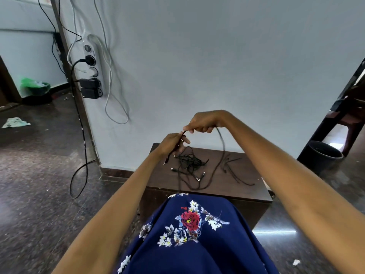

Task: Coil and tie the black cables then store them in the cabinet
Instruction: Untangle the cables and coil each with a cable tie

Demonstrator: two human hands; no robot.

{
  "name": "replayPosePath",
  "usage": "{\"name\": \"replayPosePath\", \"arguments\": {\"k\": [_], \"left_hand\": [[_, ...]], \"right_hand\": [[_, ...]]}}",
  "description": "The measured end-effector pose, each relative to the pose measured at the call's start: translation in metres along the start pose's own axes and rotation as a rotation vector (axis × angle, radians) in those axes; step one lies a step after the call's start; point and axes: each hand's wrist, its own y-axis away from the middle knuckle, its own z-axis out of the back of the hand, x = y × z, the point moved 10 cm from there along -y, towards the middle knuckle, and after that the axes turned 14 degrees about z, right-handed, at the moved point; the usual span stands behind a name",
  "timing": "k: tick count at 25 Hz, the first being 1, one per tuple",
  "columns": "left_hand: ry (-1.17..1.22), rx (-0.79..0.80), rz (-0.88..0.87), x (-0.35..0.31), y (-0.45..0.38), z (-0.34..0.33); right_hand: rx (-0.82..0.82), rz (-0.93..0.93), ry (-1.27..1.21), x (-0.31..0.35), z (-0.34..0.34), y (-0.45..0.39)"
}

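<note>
Up front, both hands raised over a low dark-brown cabinet (246,192) set against the pale wall (217,56). Left hand (170,144) curled round a black cable (222,147) near one end, fingers folded tight on it, a plug end dangling just below the wrist. Right hand (205,123) a little higher and just beside the left, thumb and forefinger pinching the same cable, other fingers curled under. From the right hand, cable dropping in a long loop down to the cabinet top and trailing toward the near edge. On the cabinet top, a tangled heap of more black cables (190,163) directly below the hands, several connector ends poking out. To the right of the heap, a few thin black ties (230,162), possibly zip ties, hard to tell at this size, lying apart from the heap. Below, a navy floral garment (189,234) filling the bottom of the view. On the wall at left, a white power strip (92,66) with black plugs and hanging cords. Right of the cabinet, a dark bucket (324,155) on the floor; far left, a bin with a green liner (35,88).
</note>
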Motion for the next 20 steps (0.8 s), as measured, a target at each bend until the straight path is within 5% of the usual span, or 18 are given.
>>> {"name": "replayPosePath", "arguments": {"k": [10,15,17,20], "left_hand": [[0.337,0.222,0.106,0.036,0.054,0.015],[0.586,0.327,0.003,-0.010,0.066,0.022],[0.719,0.307,-0.064,-0.021,0.064,0.031],[0.701,0.152,-0.098,-0.009,0.054,0.039]], "right_hand": [[-0.289,0.087,0.314,0.002,-0.040,-0.023],[-0.417,0.092,0.100,0.004,-0.060,-0.014],[-0.331,0.077,-0.077,0.005,-0.087,-0.016],[0.059,-0.001,-0.113,0.005,-0.148,-0.018]]}}
